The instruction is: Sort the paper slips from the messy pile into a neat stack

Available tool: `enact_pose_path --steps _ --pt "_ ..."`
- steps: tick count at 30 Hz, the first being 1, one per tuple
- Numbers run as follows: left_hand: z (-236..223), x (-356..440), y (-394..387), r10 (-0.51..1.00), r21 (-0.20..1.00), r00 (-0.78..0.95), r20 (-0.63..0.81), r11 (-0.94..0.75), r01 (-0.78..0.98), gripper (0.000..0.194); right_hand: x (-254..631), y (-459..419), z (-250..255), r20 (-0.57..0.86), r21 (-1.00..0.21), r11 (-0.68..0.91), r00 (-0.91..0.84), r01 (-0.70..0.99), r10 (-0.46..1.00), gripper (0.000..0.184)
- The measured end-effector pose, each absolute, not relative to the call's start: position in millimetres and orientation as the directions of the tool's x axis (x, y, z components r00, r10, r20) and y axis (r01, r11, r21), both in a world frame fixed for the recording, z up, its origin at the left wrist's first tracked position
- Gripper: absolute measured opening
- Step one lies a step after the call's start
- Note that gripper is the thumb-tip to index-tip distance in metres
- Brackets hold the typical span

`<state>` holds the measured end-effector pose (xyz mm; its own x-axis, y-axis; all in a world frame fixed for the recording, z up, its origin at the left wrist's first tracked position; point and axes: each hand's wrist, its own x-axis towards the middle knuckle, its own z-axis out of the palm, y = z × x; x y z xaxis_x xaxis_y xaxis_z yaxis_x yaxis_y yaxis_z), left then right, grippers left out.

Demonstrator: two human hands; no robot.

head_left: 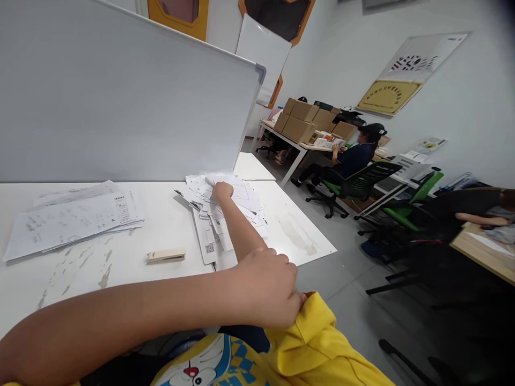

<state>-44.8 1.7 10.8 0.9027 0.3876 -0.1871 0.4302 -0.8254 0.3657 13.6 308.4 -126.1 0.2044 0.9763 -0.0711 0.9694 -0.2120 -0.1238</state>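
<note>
My left hand point(267, 287) reaches across my body, its fingers closed on the yellow sleeve point(309, 332) of my right arm. Further off, my right hand point(222, 190) rests on a messy heap of paper sheets and slips point(245, 195). Its fingers look curled, and their tips are hidden, so I cannot tell whether a sheet is in them. Closer to me, a cream stapler point(166, 255) lies on the white table point(132, 262). A flatter stack of printed papers point(76, 220) lies at the left.
A large whiteboard panel point(120, 102) stands along the table's back. Beyond the table's right edge is grey floor point(341, 257) with green-and-black office chairs point(362, 179). A seated person point(358, 155) works near cardboard boxes point(300, 120); another person's arm point(480, 219) shows far right.
</note>
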Motion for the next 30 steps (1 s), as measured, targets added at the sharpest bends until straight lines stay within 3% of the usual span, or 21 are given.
enact_pose_path --steps 3,8,14,20,26,30 --pt "4.1 -36.1 5.1 0.358 0.361 0.912 -0.201 -0.838 0.409 0.044 21.8 303.3 -129.7 -0.023 -0.145 -0.206 0.205 0.968 0.978 0.028" --pt "-5.3 -19.4 7.9 0.455 0.255 0.884 -0.108 -0.847 0.467 0.05 31.1 298.4 -131.3 0.014 -0.17 -0.211 0.216 0.963 0.976 0.028" --pt "7.6 -14.8 -16.6 0.25 0.356 0.944 -0.215 -0.88 0.314 0.033 39.3 297.2 -129.1 0.017 -0.184 -0.211 0.218 0.96 0.976 0.028" --pt "-9.6 -4.9 -1.5 0.487 0.221 0.87 -0.082 -0.842 0.492 0.053 43.4 294.1 -134.9 0.02 -0.182 -0.184 0.191 0.966 0.981 0.029" --pt "-0.4 -12.9 -33.6 0.46 0.209 0.879 -0.124 -0.854 0.476 0.038 37.3 297.0 -138.9 -0.014 -0.162 -0.172 0.172 0.972 0.985 0.027" --pt "-1.9 -18.5 -35.3 0.483 0.214 0.875 -0.047 -0.85 0.481 0.042 37.4 295.9 -137.2 -0.019 -0.158 -0.17 0.169 0.973 0.985 0.03"
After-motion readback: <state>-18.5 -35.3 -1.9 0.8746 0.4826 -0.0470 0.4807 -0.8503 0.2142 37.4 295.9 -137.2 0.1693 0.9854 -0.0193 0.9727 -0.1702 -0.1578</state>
